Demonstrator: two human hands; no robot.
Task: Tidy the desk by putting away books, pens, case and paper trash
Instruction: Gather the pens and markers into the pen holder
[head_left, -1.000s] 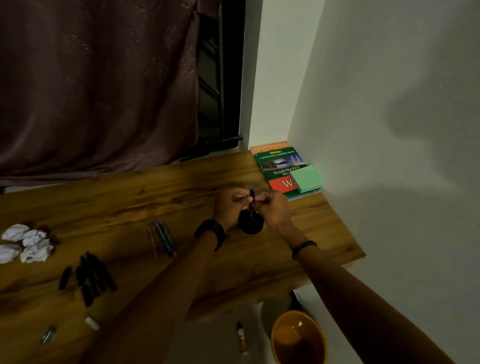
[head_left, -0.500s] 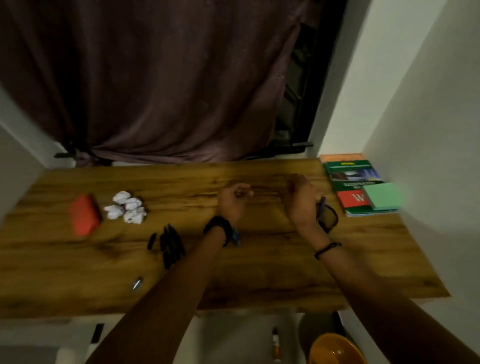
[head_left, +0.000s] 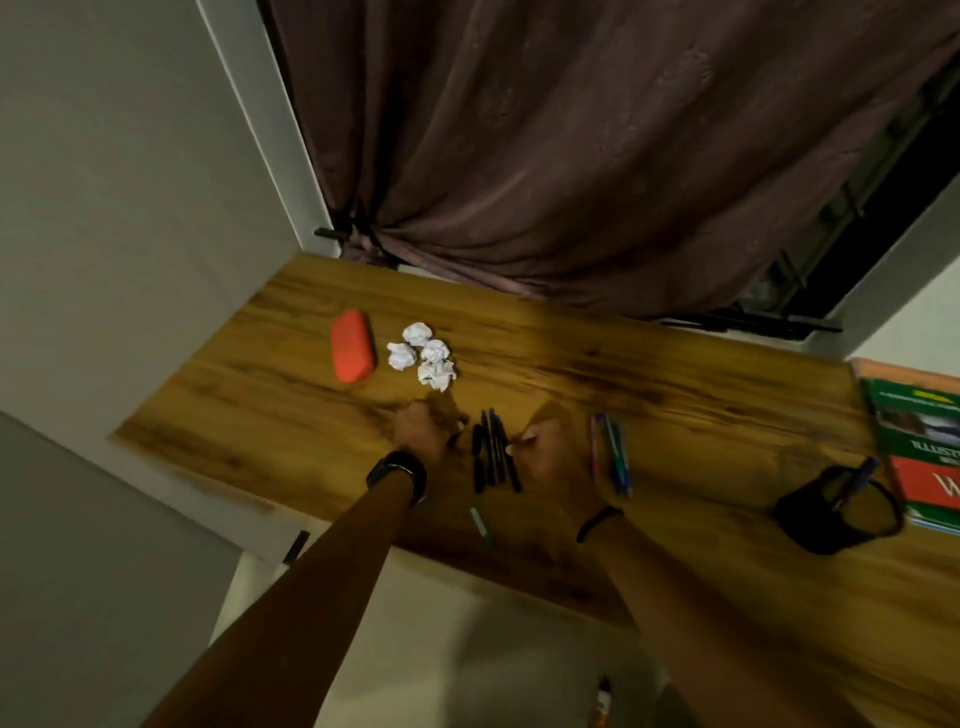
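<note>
Several black pens (head_left: 491, 457) lie side by side at the desk's middle front. My left hand (head_left: 423, 428) rests just left of them, its fingers curled on a short black pen (head_left: 455, 439) that lies on the wood. To their right, my right hand (head_left: 550, 449) has its fingertips at the pens and holds nothing. Three coloured pens (head_left: 612, 457) lie beside my right wrist. A black mesh pen holder (head_left: 823, 514) with one blue pen (head_left: 852, 483) stands far right, beside the stacked books (head_left: 914, 431). A red case (head_left: 352, 353) and crumpled paper balls (head_left: 423, 353) sit far left.
A single pen (head_left: 480, 526) lies near the front edge of the wooden desk (head_left: 675, 395). A dark curtain (head_left: 571, 156) hangs behind the desk and walls close both ends. Below the front edge a marker (head_left: 601, 701) lies on the floor.
My view has swung left from the books and holder. Both hands left the pen holder, where they were handling a blue pen, and moved left to the black pens.
</note>
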